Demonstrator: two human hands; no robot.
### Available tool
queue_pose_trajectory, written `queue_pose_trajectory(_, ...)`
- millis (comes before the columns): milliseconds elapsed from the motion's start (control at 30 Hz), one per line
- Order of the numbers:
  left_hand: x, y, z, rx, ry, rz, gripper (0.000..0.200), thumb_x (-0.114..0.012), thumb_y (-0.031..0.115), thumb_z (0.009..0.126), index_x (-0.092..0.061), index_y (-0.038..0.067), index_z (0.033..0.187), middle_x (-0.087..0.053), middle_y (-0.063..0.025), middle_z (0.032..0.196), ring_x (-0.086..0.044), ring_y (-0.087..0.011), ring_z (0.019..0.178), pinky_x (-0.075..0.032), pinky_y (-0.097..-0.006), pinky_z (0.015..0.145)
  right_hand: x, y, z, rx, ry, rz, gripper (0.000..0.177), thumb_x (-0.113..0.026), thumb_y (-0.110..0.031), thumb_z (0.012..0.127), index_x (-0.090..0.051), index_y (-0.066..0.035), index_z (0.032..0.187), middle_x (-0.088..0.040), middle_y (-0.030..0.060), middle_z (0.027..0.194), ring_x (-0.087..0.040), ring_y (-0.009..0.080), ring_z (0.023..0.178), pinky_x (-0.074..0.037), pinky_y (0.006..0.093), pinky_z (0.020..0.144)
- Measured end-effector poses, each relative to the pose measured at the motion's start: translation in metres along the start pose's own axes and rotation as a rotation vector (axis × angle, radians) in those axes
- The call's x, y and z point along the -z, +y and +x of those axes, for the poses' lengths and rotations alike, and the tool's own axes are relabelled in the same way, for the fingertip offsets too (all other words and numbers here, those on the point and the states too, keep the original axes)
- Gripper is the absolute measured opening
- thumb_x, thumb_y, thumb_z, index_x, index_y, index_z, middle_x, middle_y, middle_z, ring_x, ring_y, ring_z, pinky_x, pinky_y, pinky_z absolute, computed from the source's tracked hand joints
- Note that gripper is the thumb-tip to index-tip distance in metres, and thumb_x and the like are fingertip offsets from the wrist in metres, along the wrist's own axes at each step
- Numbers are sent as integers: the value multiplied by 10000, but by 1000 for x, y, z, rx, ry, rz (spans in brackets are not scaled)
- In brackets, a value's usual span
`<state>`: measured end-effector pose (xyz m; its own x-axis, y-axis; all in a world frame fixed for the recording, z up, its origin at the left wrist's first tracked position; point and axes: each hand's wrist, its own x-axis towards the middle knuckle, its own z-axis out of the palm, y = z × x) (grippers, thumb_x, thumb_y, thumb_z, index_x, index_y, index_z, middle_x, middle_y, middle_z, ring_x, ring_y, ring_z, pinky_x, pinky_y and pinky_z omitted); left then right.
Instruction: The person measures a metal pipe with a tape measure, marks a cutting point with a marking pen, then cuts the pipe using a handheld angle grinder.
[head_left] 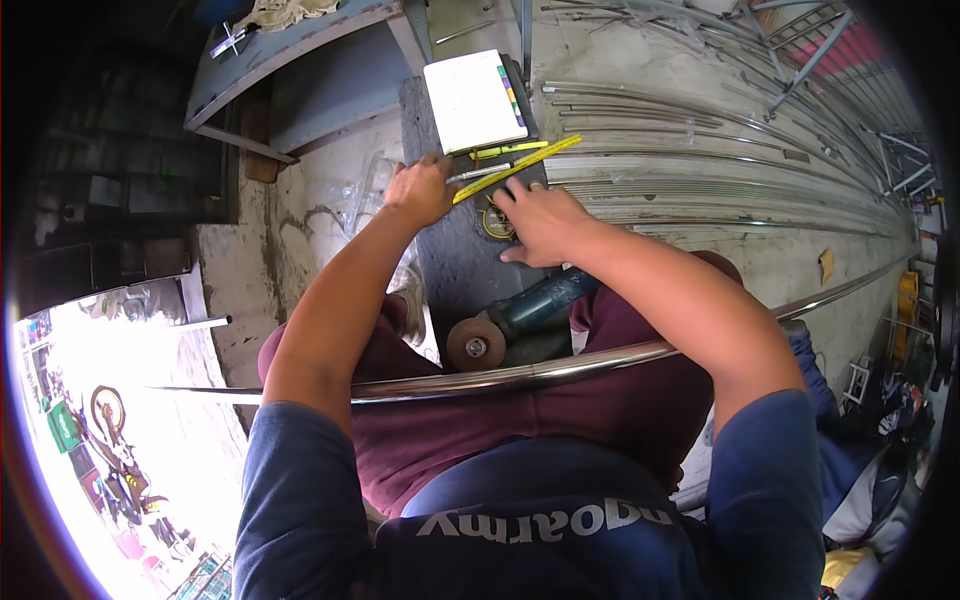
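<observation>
My left hand (420,192) is at the bench's left edge, fingers curled at the near end of a slim silver pen-like tool (482,173). A yellow ruled strip (545,152) lies slantwise beside that tool. My right hand (548,222) is spread over the bench, fingertips close to the strip. Between its thumb and forefinger shows a round black and yellow tape measure (496,222), partly hidden. Beyond the hands are a yellow pen (508,150) and an open notebook (472,100) with coloured tabs.
An angle grinder (530,308) with a brown disc lies between my knees on the dark bench (440,255). A shiny metal tube (500,381) crosses my lap. Long metal tubes (690,155) cover the floor at right. A grey metal table (330,100) stands ahead at left.
</observation>
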<state>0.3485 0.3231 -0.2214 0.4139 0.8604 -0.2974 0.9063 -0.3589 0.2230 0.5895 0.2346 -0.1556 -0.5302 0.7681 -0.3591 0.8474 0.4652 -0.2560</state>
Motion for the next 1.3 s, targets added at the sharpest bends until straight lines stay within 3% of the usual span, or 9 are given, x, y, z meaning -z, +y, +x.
queue_pose_trajectory(167, 26, -1, 2, 74, -64, 27, 516, -732, 355, 1041, -634, 47, 1444, -615, -226, 1508, -662, -419, 1366, -479, -567, 1190, -31, 11, 43, 168, 76, -168, 708, -861, -355, 923, -559, -3, 1458, -605, 200, 1413, -692, 360, 1265, -633, 479, 970)
queue_pose_trajectory(367, 87, -29, -42, -96, -77, -33, 441, -680, 396, 1088, -708, -17, 1241, -750, -277, 1166, -726, -458, 1169, -563, -535, 1009, -32, 30, 81, 184, 333, -326, 635, -854, -289, 925, -620, 40, 1415, -664, 175, 1329, -687, 329, 1289, -618, 459, 943)
queue_pose_trajectory(567, 167, -7, -185, 58, -448, -246, 436, -654, 439, 1097, -774, 24, 1158, -778, -245, 1105, -738, -435, 1002, -568, -503, 885, 24, 4, 23, 68, -20, -150, 693, -799, -411, 1007, -594, 61, 1472, -661, 225, 1441, -700, 393, 1254, -577, 491, 1021)
queue_pose_trajectory(633, 171, -3, -233, 149, -457, -368, 397, -741, 418, 1042, -778, 24, 1080, -770, -196, 1043, -719, -400, 987, -561, -472, 866, 67, -13, -36, -17, -231, 187, 681, -806, -511, 996, -663, 45, 1363, -732, 255, 1286, -748, 411, 1164, -604, 511, 964)
queue_pose_trajectory(767, 148, -12, -290, -154, -145, -315, 367, -881, 346, 853, -753, 32, 993, -686, -142, 921, -660, -345, 953, -531, -462, 893, 109, -32, -160, -60, -491, 433, 746, -926, -537, 850, -697, 0, 1314, -767, 233, 1076, -743, 442, 1074, -583, 530, 964)
queue_pose_trajectory(900, 105, -8, -329, -200, 156, 11, 354, -916, 185, 660, -723, 65, 931, -631, -116, 950, -634, -359, 1021, -534, -496, 885, 27, -54, -227, -126, 212, 109, 291, -872, -272, 871, -685, -51, 902, -725, 201, 841, -715, 435, 828, -573, 556, 792)
queue_pose_trajectory(967, 102, -7, -332, -283, 372, -50, 335, -889, 155, 649, -721, 73, 927, -637, -126, 933, -654, -361, 998, -553, -503, 887, 22, -61, -225, -208, 385, 77, 291, -830, -199, 877, -605, -71, 743, -680, 200, 732, -688, 433, 744, -541, 554, 744)
queue_pose_trajectory(1167, 116, -50, -313, 151, 71, 41, 336, -855, 320, 848, -777, 53, 1036, -782, -181, 1054, -753, -422, 1046, -609, -536, 921, 23, -6, -211, -313, 551, -95, 196, -775, -189, 841, -672, -27, 800, -723, 235, 818, -682, 502, 834, -509, 619, 780)
queue_pose_trajectory(1300, 109, -64, -259, 192, 125, 49, 444, -834, 505, 929, -795, 64, 968, -789, -212, 943, -767, -439, 991, -605, -550, 896, 32, 44, -187, -410, 584, -111, 207, -788, -265, 812, -738, -73, 869, -766, 230, 903, -698, 500, 898, -551, 600, 839)
